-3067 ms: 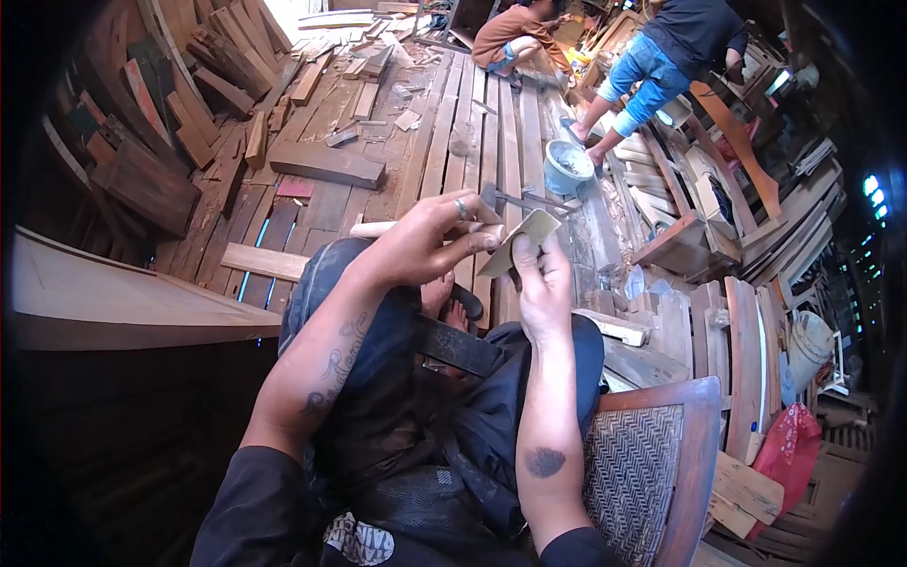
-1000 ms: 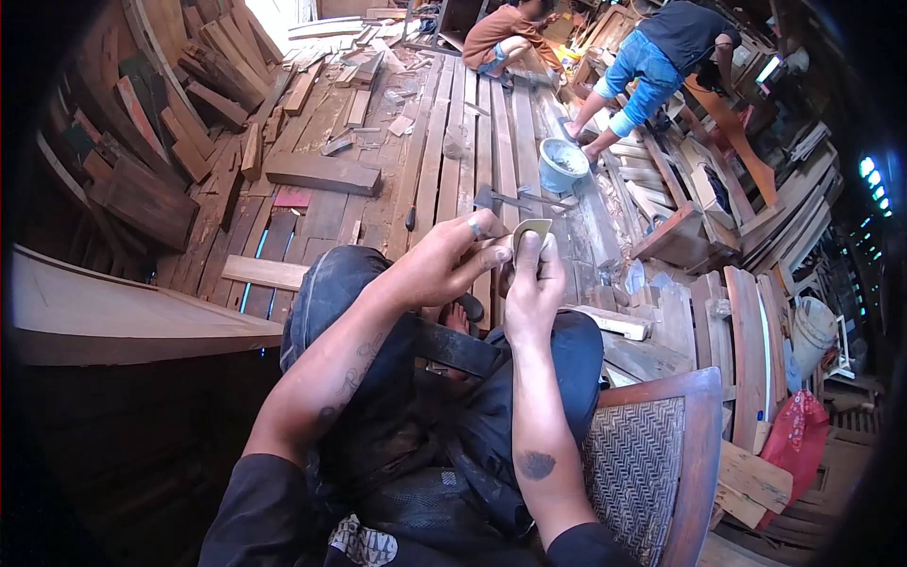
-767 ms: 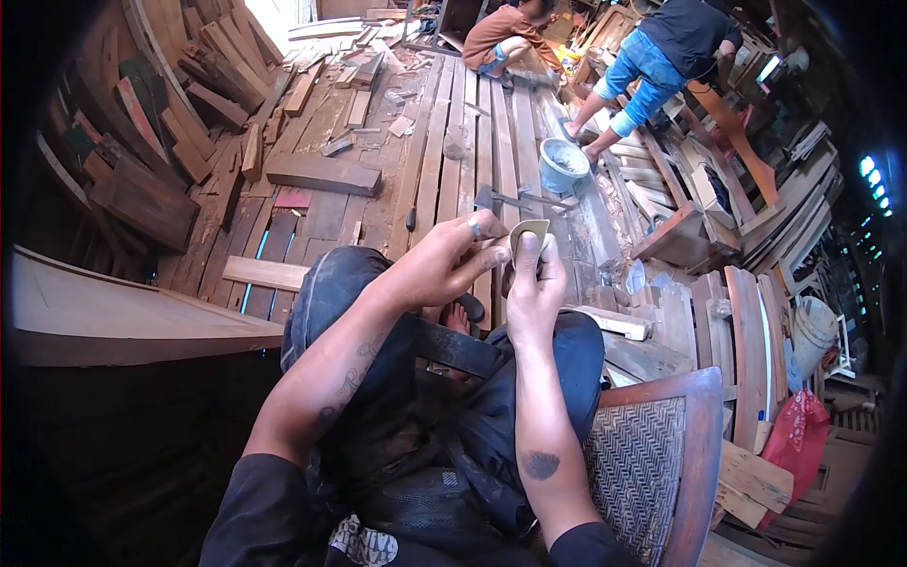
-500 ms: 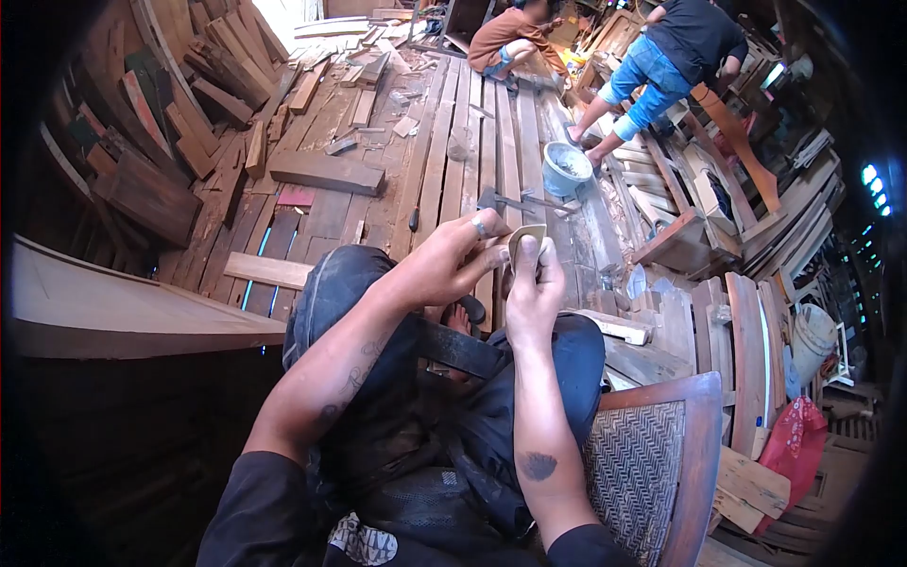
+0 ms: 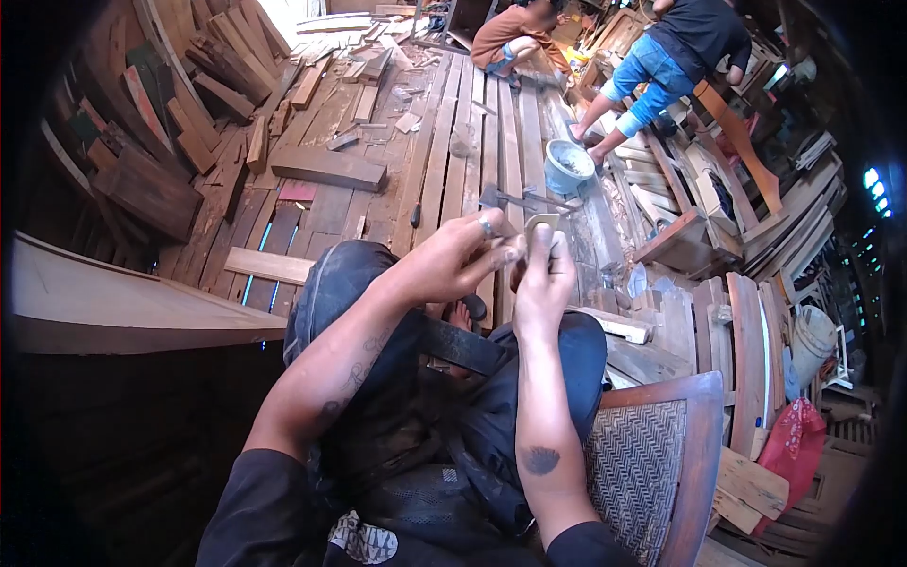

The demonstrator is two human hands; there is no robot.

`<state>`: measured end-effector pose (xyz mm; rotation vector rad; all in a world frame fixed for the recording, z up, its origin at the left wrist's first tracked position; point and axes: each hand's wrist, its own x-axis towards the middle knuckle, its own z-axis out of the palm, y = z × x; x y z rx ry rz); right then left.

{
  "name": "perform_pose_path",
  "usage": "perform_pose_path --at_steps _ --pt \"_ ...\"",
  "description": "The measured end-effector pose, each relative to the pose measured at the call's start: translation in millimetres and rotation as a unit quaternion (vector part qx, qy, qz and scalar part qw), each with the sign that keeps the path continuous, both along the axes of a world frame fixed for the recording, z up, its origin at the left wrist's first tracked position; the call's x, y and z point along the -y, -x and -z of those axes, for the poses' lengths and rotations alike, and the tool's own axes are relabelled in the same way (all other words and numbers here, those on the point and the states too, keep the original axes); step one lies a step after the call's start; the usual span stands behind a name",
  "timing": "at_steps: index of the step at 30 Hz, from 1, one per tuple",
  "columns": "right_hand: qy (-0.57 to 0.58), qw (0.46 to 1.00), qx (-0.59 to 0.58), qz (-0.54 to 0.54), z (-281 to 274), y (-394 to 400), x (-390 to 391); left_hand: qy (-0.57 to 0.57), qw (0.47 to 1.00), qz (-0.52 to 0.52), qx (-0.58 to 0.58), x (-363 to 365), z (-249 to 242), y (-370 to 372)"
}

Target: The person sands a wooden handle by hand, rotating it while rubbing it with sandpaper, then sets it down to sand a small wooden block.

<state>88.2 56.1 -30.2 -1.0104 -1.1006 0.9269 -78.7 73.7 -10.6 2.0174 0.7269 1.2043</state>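
My right hand [image 5: 542, 288] is closed on a small folded tan sheet [image 5: 542, 220], its thumb pressed along the face. The sheet's upper edge sticks out above the thumb tip; its kind is not clear. Close beside it on the left, my left hand [image 5: 463, 257], with a ring on one finger, has its fingers curled and its thumb and fingertips together. What those fingertips hold, if anything, is hidden. Both hands are raised above my knees. Past them on the planks lie a hammer-like tool [image 5: 491, 197] and a small dark-handled tool [image 5: 416, 215].
A bucket [image 5: 570, 168] stands ahead. One person [image 5: 508, 38] crouches at the back; another [image 5: 652, 71] bends over at the right. A thick wood block [image 5: 329, 169] lies left. A woven-panel chair part [image 5: 642, 463] is at my right, a pale curved board [image 5: 142, 293] at my left.
My right hand has shifted slightly right with the folded sheet, away from my left hand's fingertips. The sheet now shows less of its face. My left hand has barely moved.
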Motion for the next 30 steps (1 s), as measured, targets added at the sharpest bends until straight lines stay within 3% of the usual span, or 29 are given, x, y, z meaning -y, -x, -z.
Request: perform_pose_path --at_steps 1,5,9,12,16,20,30 --pt "0.005 0.999 -0.035 0.01 0 1 -2 -0.026 0.999 -0.008 -0.017 1 0 -1" --pt "-0.037 0.997 0.064 -0.01 -2 3 9 0.009 1.0 -0.002 0.025 0 0 -1" --pt "0.006 0.998 -0.061 0.004 -7 5 2 -0.023 1.0 -0.003 -0.002 -1 0 -2" --pt "-0.029 0.999 0.039 -0.006 -4 4 10 0.015 1.0 0.013 0.014 0 -2 -2" --pt "-0.008 0.999 -0.036 0.016 -7 2 1 0.005 1.0 0.013 -0.01 5 -1 -6" --pt "-0.036 0.999 0.036 0.007 -3 1 7 -0.005 1.0 0.013 -0.004 0 0 -3" --pt "-0.004 1.0 0.015 0.016 0 -6 -3 0.025 1.0 0.004 -0.014 3 0 -5"
